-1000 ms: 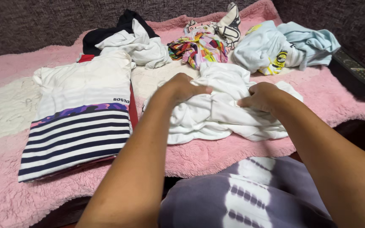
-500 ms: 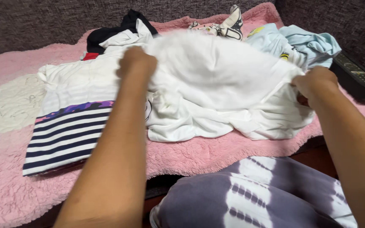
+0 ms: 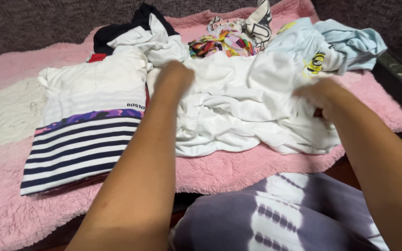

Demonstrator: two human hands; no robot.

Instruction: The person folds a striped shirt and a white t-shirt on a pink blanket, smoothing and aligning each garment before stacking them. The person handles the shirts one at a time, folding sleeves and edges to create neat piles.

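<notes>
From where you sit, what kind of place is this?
Probably a home living room or bedroom: a fluffy pink blanket over a dark upholstered sofa, with loose clothes like a folded striped shirt.

Ur crumpled shirt (image 3: 252, 107) sits mid-frame on the blanket (image 3: 5, 209), folded stack (image 3: 87, 125) to its left, clothes pile (image 3: 275, 42) behind, upper frame.

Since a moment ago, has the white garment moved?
Yes. The white garment, held up before, has dropped back onto the pink blanket, right of the folded striped shirt.

head view, close, looking down forward
</notes>
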